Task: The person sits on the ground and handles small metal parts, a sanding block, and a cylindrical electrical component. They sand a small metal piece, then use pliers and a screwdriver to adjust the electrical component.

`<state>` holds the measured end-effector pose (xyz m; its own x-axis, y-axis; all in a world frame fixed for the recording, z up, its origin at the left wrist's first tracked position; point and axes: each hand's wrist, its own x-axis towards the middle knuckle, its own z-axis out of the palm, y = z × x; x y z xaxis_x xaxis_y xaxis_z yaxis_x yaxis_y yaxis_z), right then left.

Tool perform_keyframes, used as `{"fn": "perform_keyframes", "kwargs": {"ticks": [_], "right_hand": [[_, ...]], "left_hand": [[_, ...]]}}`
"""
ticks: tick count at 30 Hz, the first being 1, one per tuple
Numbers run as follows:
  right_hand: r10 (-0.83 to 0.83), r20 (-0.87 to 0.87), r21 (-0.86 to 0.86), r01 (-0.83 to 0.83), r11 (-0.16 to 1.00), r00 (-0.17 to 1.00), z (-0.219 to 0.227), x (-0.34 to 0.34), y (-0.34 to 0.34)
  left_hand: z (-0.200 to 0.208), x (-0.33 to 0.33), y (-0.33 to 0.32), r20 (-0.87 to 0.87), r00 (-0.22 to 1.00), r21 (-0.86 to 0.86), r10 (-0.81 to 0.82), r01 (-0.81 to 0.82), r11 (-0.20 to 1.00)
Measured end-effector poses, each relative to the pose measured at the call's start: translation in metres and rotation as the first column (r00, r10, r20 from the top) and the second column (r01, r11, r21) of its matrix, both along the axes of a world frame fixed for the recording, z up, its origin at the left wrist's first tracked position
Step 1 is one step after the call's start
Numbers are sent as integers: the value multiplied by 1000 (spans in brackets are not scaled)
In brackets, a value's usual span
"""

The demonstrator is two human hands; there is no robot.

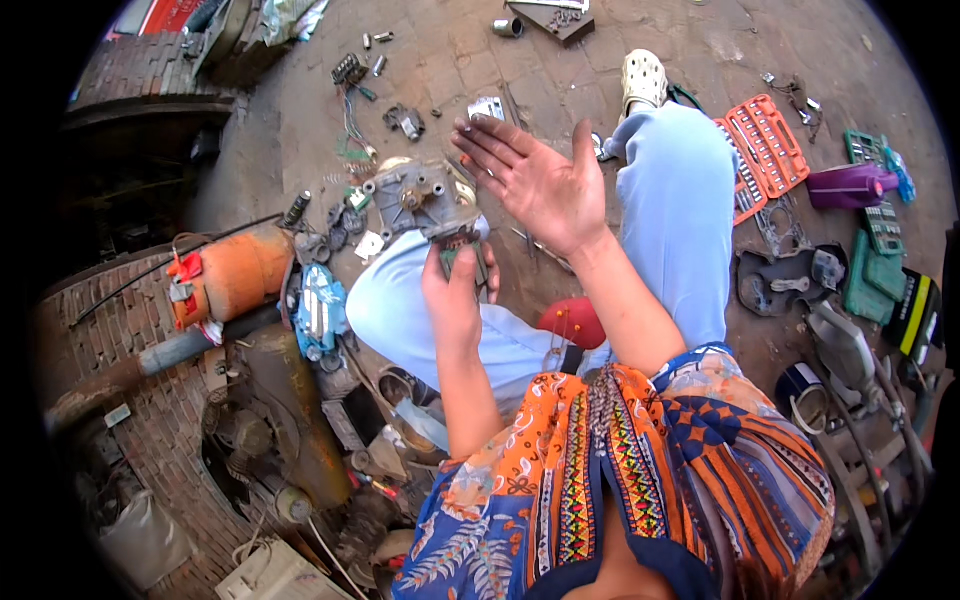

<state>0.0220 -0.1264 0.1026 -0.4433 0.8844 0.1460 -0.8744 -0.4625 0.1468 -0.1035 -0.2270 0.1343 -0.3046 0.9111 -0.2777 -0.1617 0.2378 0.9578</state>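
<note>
My left hand (456, 298) is closed around a dark, boxy, greasy part (458, 246), thumb on top and fingertips showing at its right side. That part touches the near edge of a grey cast-metal housing (420, 198) with a round boss and bolt holes; I cannot tell whether the two are joined. The housing sits just beyond my left knee. To its right my right hand (553, 192) is raised with the palm showing and fingers stretched out, holding nothing. Dark grease marks its fingers and palm.
An orange socket set case (765, 150) lies open at the right, near a purple jug (850, 186) and green cases (872, 275). At the left are an orange gas cylinder (240, 275) and a blue plastic bag (318, 312). A wired connector (350, 70) and small metal pieces lie ahead on bricks.
</note>
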Motion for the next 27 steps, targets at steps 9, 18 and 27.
{"fn": "perform_keyframes", "kwargs": {"ticks": [9, 18, 27], "right_hand": [[-349, 222, 470, 214, 856, 910, 6, -34, -26], [-456, 304, 492, 272, 827, 836, 9, -22, -48], [-555, 445, 498, 321, 806, 703, -1, -37, -30]], "left_hand": [[8, -19, -13, -238, 924, 153, 300, -269, 951], [4, -51, -6, -223, 948, 299, 226, -154, 942], [-7, -85, 22, -924, 203, 316, 325, -73, 946]]}}
